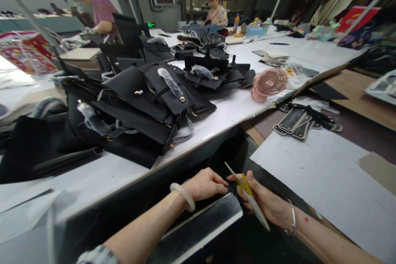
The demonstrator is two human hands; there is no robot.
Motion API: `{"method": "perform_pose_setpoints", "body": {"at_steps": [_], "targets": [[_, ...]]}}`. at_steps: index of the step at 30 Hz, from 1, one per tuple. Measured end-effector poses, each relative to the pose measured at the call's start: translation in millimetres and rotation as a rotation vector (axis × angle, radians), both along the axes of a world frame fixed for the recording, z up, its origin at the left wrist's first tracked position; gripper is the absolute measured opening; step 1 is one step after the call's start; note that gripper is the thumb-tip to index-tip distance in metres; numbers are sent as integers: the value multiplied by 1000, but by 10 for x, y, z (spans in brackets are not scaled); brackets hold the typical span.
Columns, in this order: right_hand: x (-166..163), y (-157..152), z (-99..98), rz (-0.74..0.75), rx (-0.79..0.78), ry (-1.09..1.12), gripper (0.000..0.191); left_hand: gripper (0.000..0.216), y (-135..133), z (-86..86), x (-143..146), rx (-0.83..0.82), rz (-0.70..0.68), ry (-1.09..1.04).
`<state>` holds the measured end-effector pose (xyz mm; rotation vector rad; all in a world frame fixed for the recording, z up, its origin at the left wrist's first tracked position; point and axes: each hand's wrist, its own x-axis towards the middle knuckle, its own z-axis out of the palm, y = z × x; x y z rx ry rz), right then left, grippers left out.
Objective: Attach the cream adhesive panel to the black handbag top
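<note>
So you're holding a dark panel low in front of you, below the counter edge, and you're working right at its top corner. Your left hand is pinching that corner, fingers closed on it, while your right hand is wrapped around a thin yellow tool, tip pointing up and away. Looks like you're just getting started on this piece, since nothing on it reads as finished, and the bags piled on the counter look mostly assembled already. Honestly can't tell what the tool is touching, the contact spot is tucked between your fingers, and the panel's lower end is running out of frame.
</note>
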<state>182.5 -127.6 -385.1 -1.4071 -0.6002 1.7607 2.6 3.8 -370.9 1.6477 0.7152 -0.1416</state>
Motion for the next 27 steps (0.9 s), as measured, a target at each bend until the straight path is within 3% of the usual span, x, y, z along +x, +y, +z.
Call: {"method": "perform_pose_setpoints", "body": {"at_steps": [2,6,8,13,19,22,24,25,27], "targets": [[-23,31,-27,-44,19,118,73,30,-4,39,10,12,-16,3],[-50,55,-121,-55,-30,-38,68,28,-47,119,21,74,-18,-14],[-53,72,-153,22,1,-189,63,27,-68,149,19,108,-5,-9],[-28,166,-90,288,279,-545,49,24,-78,173,56,156,-10,12],[54,241,-62,508,265,-707,61,16,-92,209,6,169,73,16],[280,285,-122,531,236,-859,75,32,-50,312,-417,128,291,-82],[450,319,-134,513,305,-877,87,41,-101,331,-887,116,558,-153],[506,335,-121,503,343,-874,85,44,-168,302,-1142,117,732,-177],[509,365,-56,498,409,-909,63,49,-379,156,-1597,57,1053,-186]]}}
